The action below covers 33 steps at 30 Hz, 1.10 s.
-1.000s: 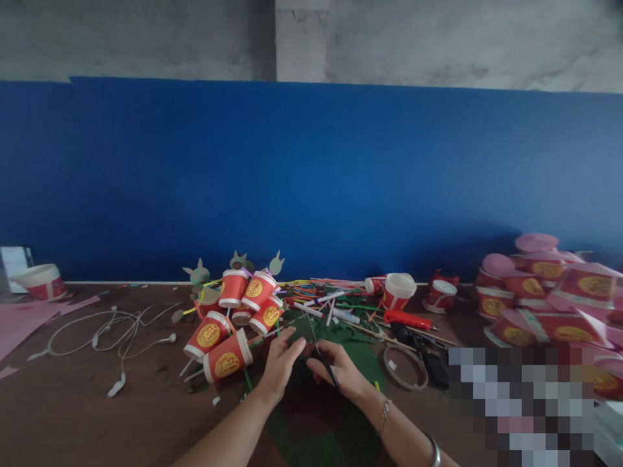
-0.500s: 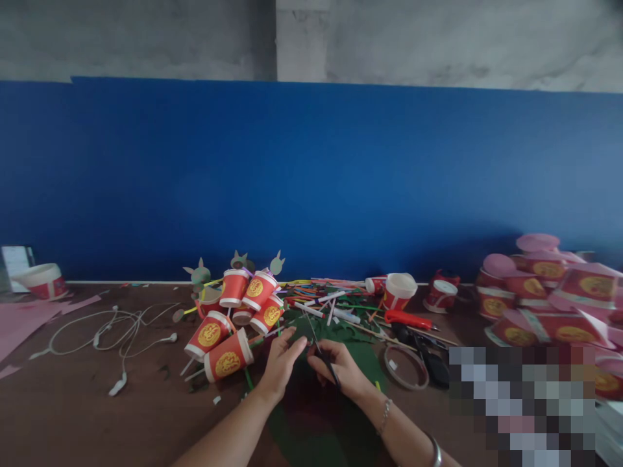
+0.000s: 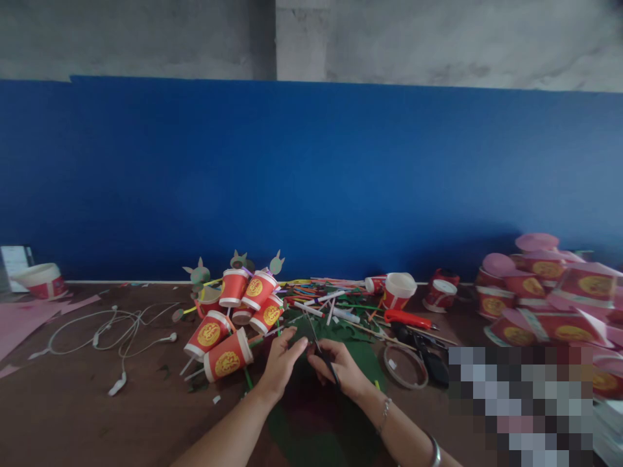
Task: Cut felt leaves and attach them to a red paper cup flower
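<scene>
My right hand point(image 3: 344, 370) is closed round the dark handles of a pair of scissors point(image 3: 329, 368), whose blades point up and away from me. Pinched between thumb and fingers of my left hand point(image 3: 282, 360) is a piece of dark green paper point(image 3: 302, 329), and the scissor blades lie over it. Both hands are close together, fingertips nearly touching. Beneath them a larger green sheet point(image 3: 363, 360) lies on the brown table point(image 3: 146, 415). How far the blades are apart is hard to make out.
Red paper cups point(image 3: 228, 359) with ears and straws cluster to the left; white earphones point(image 3: 117, 384) lie beyond them. Colourful sticks, markers point(image 3: 346, 316), a red cutter point(image 3: 411, 319) and a tape ring point(image 3: 405, 366) sit ahead and right. Pink-topped cups point(image 3: 530, 288) pile at far right.
Hardly anything differs. Both hands keep their place and hold, with the scissors still at the green paper; the whole view has shifted very slightly.
</scene>
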Motion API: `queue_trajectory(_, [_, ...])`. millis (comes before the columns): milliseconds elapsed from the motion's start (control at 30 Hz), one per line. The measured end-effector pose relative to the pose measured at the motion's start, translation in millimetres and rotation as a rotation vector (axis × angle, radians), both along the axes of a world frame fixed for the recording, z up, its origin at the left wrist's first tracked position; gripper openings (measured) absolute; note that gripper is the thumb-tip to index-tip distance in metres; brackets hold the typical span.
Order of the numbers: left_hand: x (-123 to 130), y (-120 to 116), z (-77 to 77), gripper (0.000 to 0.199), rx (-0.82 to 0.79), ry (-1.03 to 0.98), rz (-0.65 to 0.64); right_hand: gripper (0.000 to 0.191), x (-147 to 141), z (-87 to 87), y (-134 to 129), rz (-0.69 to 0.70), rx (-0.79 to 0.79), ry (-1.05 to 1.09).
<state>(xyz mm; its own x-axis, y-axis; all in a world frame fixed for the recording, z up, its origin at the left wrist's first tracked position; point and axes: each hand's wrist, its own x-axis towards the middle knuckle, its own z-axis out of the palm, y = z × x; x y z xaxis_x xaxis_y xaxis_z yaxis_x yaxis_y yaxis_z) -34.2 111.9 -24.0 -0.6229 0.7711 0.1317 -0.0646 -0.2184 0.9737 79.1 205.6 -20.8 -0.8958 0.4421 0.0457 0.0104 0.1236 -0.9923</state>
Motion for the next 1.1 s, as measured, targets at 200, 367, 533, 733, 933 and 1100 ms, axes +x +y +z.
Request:
queue_trajectory(200, [0.6, 0.5, -1.3, 0.031, 0.003, -0.055, 0.007, 0.026, -0.7, -2.2, 0.2, -0.02, 0.012, -0.006])
queue_trajectory(367, [1.4, 1.9, -5.4, 0.039, -0.03, -0.154, 0.098, 0.027, -0.3, -1.0, -0.7, -0.013, 0.009, -0.008])
queue_trajectory(533, [0.9, 2.3, -6.0, 0.04, -0.021, -0.16, 0.175, 0.027, -0.3, -0.7, 0.2, -0.002, 0.024, -0.018])
queue_trajectory(733, [0.1, 2.2, -2.7, 0.035, -0.006, -0.098, 0.152, 0.027, -0.1, 2.1, -0.8, -0.011, 0.023, -0.027])
queue_trajectory(933, [0.9, 1.5, -2.6, 0.025, 0.012, -0.056, 0.13, 0.03, -0.5, 6.2, -2.6, -0.021, 0.023, -0.033])
queue_trajectory(1100, [0.0, 0.2, -0.2, 0.025, 0.02, 0.024, 0.142, 0.031, 0.3, 6.4, -1.8, -0.004, 0.024, -0.027])
